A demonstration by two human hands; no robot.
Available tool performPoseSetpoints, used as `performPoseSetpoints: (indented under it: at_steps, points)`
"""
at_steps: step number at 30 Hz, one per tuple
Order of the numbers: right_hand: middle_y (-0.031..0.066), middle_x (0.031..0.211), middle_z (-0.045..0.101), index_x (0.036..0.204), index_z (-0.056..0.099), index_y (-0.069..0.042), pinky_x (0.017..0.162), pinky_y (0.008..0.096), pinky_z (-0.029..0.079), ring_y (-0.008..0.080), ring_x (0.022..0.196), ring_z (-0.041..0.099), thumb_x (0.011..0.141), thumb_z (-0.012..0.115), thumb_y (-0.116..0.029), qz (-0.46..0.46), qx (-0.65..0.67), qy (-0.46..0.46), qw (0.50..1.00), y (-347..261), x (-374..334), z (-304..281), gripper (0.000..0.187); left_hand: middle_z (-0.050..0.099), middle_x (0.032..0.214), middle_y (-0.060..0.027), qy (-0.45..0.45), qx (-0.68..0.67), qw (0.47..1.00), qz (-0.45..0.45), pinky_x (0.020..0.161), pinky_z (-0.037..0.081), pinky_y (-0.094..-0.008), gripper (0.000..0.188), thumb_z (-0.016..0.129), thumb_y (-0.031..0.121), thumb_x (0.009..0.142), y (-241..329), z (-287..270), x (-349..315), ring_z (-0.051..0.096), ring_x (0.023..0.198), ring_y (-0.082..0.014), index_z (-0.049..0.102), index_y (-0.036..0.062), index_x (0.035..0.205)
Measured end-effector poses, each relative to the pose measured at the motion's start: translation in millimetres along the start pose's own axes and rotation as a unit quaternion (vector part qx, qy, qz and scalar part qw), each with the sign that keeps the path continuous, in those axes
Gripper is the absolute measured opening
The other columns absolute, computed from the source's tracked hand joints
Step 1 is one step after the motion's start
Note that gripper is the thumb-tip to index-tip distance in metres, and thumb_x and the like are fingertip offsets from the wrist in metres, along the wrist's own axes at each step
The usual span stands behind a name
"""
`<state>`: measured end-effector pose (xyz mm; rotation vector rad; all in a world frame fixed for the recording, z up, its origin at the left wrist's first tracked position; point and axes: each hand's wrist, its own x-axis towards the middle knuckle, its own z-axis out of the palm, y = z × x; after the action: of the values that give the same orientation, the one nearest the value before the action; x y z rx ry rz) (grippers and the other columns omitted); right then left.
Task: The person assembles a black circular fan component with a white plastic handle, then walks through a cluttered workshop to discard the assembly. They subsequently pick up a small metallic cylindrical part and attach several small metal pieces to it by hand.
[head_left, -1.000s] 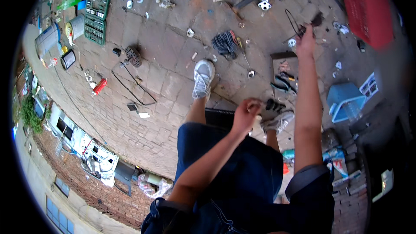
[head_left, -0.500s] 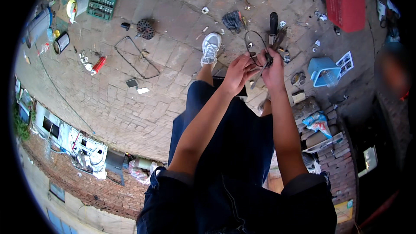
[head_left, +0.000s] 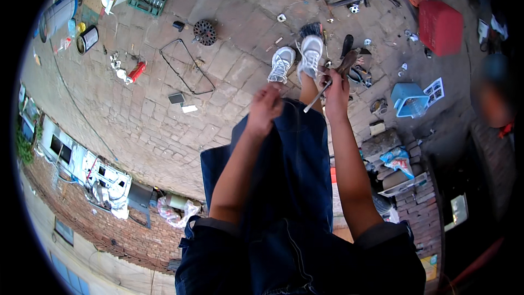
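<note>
Grasping a metal rod [head_left: 316, 98], the right hand [head_left: 337, 93] best angles its tip clear of the knee [head_left: 295, 123]; left hand [head_left: 264, 111] blurred, grip indeterminable.

That slim rod [head_left: 314, 100] at two o'clock looks like smooth metal, with a pale gleam at its tip. The floor [head_left: 234, 68] under us is rough, matt stone. Further out at two, the red box [head_left: 441, 27] seems dull plastic; the basket [head_left: 405, 90] near three is smooth, slightly glossy plastic, beside flat paper [head_left: 435, 90]. The disc [head_left: 204, 32] at eleven looks like dark, rough metal; the shorts [head_left: 297, 150], matt cloth.
</note>
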<state>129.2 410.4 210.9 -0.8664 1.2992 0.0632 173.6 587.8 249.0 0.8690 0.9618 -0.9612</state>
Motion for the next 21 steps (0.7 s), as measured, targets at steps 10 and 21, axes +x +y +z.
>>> performPoseSetpoints:
  at_steps: [10, 21]
  points:
    - [0.0128, 0.068, 0.056, 0.094, 0.050, 0.001, 0.054, 0.0348, 0.043, 0.0211, 0.057, 0.056, 0.084, 0.055, -0.018, -0.066, -0.320, -0.143, 0.934, -24.6, 11.0, 61.9, 0.023, 0.053, 0.112, -0.0164, 0.085, 0.304, 0.923, 0.219, 0.085, 0.042, -0.0337, 0.044, 0.064, 0.019, 0.081, 56.1, 25.0, 37.1, 0.051, 0.103, -0.0224, 0.047, 0.0005, 0.117]
    - [0.0280, 0.108, 0.052, 0.118, 0.037, 0.006, 0.073, 0.0455, 0.045, 0.0415, 0.088, 0.056, 0.087, 0.048, -0.018, -0.066, -0.627, -0.280, 0.724, -123.7, 12.1, 100.9, 0.040, 0.053, 0.072, -0.0042, 0.061, -0.051, 0.997, -0.006, 0.065, 0.048, -0.0294, 0.019, 0.059, 0.021, 0.087, 95.3, 133.4, 86.6, 0.059, 0.073, -0.0180, 0.050, 0.0042, 0.086]
